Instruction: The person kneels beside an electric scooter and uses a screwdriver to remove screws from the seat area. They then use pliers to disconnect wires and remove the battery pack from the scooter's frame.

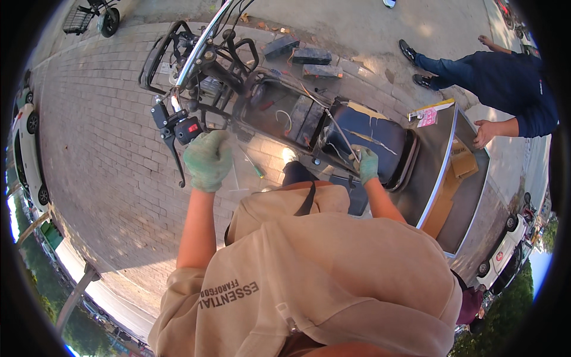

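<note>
My left hand (208, 160), in a pale green glove, is curled at the end of the handlebar, closed round the grip, which it hides. Beside it are a black switch housing (189, 128) with a red button and a brake lever (176, 160). My right hand (365, 163), gloved too, is closed on the near end of a thin rod (340, 132) slanting across the cracked dark seat (372, 134). Left of the seat, the vehicle's floor compartment (273, 128) lies open, with a red-handled tool (267, 105) and loose wires inside.
Several dark battery-like blocks (312, 56) lie on the paving beyond the vehicle. A green-handled screwdriver (256, 168) is below the frame. At right, a metal cargo box (410, 202) holds cardboard (463, 163). A person in dark clothes (505, 77) stands beside it.
</note>
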The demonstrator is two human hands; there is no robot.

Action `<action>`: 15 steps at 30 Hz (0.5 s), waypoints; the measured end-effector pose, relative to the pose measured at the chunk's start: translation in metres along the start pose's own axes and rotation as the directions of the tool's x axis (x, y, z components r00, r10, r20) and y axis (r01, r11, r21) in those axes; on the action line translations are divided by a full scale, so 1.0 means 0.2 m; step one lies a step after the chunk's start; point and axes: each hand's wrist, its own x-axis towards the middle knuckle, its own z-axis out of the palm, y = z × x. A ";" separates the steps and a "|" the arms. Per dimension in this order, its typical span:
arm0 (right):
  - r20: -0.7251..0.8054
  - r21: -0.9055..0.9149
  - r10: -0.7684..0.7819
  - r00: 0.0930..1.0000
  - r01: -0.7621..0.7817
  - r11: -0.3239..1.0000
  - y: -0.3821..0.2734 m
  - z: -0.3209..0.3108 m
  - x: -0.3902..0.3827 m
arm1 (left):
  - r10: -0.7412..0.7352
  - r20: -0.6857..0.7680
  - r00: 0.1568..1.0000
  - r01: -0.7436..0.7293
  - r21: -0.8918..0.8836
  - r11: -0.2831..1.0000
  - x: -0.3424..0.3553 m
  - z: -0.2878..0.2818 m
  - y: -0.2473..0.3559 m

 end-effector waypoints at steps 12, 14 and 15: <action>0.029 0.044 0.016 0.999 -0.017 0.999 0.05 0.00 0.05 | 0.040 -0.018 0.999 -0.039 0.072 0.997 0.01 0.01 0.03; 0.031 0.020 0.002 1.000 -0.003 1.000 0.03 0.02 0.04 | 0.043 -0.035 0.998 -0.041 0.073 0.997 0.01 0.01 0.03; 0.009 0.044 0.038 0.999 -0.038 0.998 0.01 0.03 0.03 | 0.035 -0.037 0.999 -0.032 0.083 0.996 0.01 0.01 0.02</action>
